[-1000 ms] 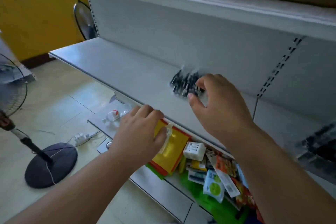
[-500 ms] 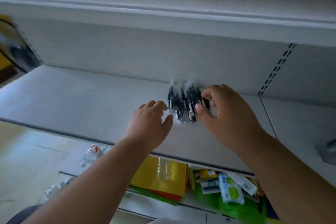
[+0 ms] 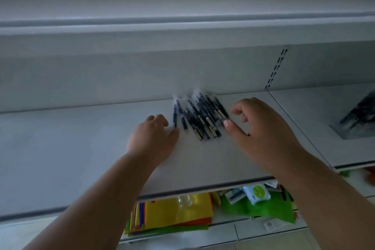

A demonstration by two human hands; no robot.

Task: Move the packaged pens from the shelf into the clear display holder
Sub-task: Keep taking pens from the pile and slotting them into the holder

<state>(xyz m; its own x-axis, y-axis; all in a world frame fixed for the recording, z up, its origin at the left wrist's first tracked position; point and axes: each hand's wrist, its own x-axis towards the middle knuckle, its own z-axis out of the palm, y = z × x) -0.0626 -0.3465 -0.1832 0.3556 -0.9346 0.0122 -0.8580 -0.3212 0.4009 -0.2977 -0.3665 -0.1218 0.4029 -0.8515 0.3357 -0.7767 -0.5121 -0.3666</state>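
Fingers on our left hand [image 3: 152,140] are curled under with the knuckles up, sitting right at the left edge of the packaged pens [image 3: 199,116], with the thumb lying on the shelf just beside the leftmost pen; we honestly can't tell if the fingertips touch a wrapper or not, but they don't hold anything. Our right hand [image 3: 261,128] is on the other side with its fingers spread apart and bent, thumb tip right against the bottom right corner of the pile, not clamped on any pen. So the pens sit between our two hands, a loose fanned heap of dark pens in clear wrappers, lying flat on the grey shelf [image 3: 81,148] close to the back wall. Off to the far right on the next shelf section we can see a clear display holder [image 3: 355,119], a bit blurry, with dark stuff in it. Below the shelf edge there's a stack of colourful folders [image 3: 174,215], yellow on top, and a green sheet [image 3: 259,207] with small packets lying on it.
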